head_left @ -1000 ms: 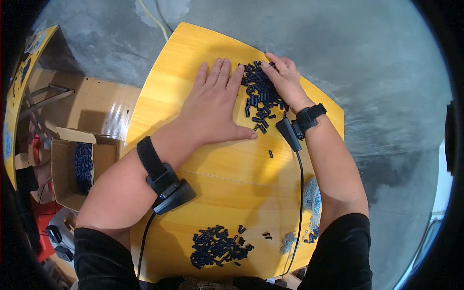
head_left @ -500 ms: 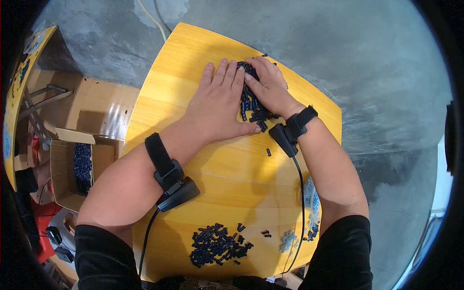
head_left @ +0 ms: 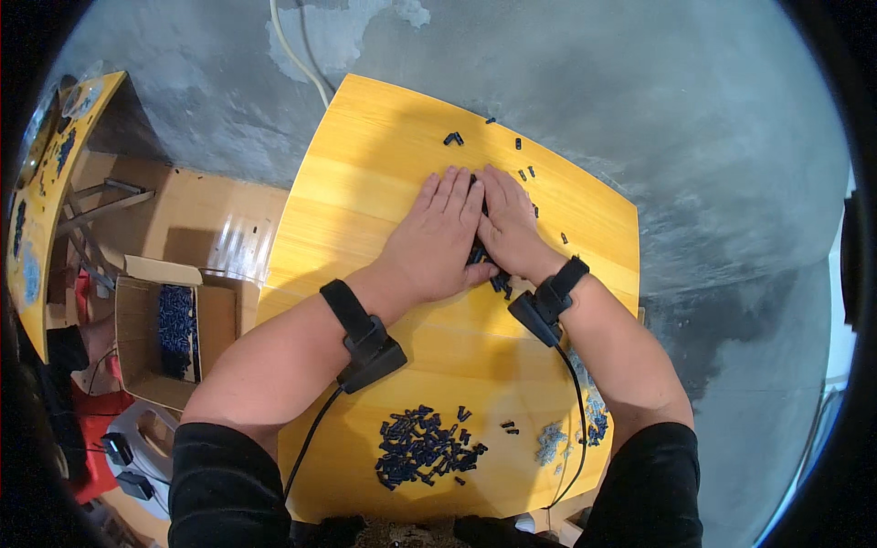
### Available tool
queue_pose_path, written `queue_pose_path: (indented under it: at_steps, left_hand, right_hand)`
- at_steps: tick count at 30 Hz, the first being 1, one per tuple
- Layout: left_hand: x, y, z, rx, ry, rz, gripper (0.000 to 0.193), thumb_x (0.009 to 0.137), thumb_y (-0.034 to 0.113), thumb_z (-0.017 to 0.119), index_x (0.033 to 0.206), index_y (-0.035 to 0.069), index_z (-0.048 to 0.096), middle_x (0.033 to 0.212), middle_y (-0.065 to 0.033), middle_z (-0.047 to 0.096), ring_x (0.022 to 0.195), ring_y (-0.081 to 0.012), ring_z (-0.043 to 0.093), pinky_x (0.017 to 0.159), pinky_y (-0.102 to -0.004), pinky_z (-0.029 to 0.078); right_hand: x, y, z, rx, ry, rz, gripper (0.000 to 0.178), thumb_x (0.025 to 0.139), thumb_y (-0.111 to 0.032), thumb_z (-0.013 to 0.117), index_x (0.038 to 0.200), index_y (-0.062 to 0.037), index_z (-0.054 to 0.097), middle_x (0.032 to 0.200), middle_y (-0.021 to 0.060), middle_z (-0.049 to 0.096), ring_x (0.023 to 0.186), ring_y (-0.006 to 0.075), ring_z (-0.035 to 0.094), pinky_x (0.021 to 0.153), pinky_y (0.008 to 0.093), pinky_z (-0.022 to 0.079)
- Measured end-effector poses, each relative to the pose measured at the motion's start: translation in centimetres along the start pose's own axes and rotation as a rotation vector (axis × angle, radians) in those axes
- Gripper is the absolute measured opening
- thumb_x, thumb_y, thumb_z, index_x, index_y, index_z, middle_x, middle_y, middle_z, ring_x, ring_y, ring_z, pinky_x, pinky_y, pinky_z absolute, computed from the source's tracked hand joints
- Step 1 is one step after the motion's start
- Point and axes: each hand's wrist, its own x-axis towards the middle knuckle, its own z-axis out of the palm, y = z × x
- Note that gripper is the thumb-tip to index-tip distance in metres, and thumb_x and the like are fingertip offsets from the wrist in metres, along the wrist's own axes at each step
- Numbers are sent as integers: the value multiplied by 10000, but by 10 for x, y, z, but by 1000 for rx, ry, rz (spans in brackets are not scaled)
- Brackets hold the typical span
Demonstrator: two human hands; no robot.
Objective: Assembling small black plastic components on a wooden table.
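My left hand lies nearly flat on the yellow wooden table, fingers stretched out and thumb pointing right. Against its fingertips leans my right hand, palm down with the fingers extended. Between and under the two hands is a heap of small dark plug-shaped parts, mostly covered; a few show below, by the left thumb. Stray dark parts lie beyond the fingertips, and more lie to the right. A larger pile of similar dark parts sits near the table's front edge.
Small pale translucent pieces lie at front right beside more dark parts. Each wrist wears a black strap with a cable. At left, an open cardboard box holds dark parts; beyond stands another table. A grey wall borders the far side.
Both hands have drawn nearer to me from the far edge, with the dark heap between them. Several stray parts now show on the wood behind them. The view has shifted slightly.
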Motion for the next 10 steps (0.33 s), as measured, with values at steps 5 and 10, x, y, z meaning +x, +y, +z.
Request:
queue_pose_path:
  at_steps: [5,10]
  left_hand:
    - [-16,13,-2,-76,-60,58,928,764,510,607,1335,-122,238,1400,-294,255,1333,-401,218,1111,-456,141]
    - [-30,27,-3,-133,-134,120,939,771,519,599,1352,-107,209,1408,-294,239,1344,-402,194,1110,-456,142]
  right_hand:
    - [-35,-12,2,-17,-4,62,563,861,-240,474,1360,-44,304,1415,180,278,1320,363,226,1068,510,166]
    - [-72,-24,1,24,-43,123,659,823,-247,534,1388,-56,253,1439,167,240,1326,400,199,1086,516,121]
